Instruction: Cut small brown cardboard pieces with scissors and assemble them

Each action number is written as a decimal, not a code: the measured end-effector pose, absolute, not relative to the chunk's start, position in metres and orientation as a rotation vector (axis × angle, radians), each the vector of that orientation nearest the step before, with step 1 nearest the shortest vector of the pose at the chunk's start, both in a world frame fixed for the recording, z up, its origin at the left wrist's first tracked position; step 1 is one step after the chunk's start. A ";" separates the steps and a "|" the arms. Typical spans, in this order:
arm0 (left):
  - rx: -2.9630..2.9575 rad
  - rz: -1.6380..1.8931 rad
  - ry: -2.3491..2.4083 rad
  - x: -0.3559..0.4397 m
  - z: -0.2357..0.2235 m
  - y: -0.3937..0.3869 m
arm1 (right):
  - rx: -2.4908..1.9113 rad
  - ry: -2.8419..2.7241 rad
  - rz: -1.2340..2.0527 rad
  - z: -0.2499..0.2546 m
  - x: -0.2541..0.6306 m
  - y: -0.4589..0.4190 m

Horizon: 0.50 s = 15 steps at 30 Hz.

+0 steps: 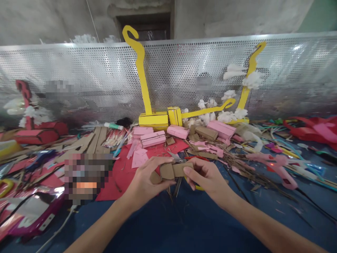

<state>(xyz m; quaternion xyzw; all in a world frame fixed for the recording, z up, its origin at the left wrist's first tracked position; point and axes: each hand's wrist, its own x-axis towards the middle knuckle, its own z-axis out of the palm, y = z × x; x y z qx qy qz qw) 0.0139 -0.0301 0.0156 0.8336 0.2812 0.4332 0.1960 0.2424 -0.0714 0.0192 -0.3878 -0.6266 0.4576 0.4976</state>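
Between my two hands is a small folded piece of brown cardboard, raised just above the blue table. My left hand is closed round its boxy left part, thumb below and fingers above. My right hand pinches the flat strip that sticks out to the right. Behind the cardboard, partly hidden, lie scissors with their blades showing and a bit of yellow handle below my right fingers. A red sheet with pink paper scraps lies beyond my left hand.
Pink wrapped blocks and yellow hook-shaped pieces stand along a perforated metal panel. A pink glue gun with a cord lies at right amid cardboard strips. At left are red hooked pieces and a purple object.
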 end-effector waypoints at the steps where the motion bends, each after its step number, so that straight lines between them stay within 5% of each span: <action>1: 2.321 1.210 0.794 0.015 0.014 -0.030 | -0.937 -1.525 1.109 0.019 0.242 -0.071; 15: 2.351 1.334 0.898 0.017 0.018 -0.034 | -0.914 -1.464 1.161 0.022 0.244 -0.071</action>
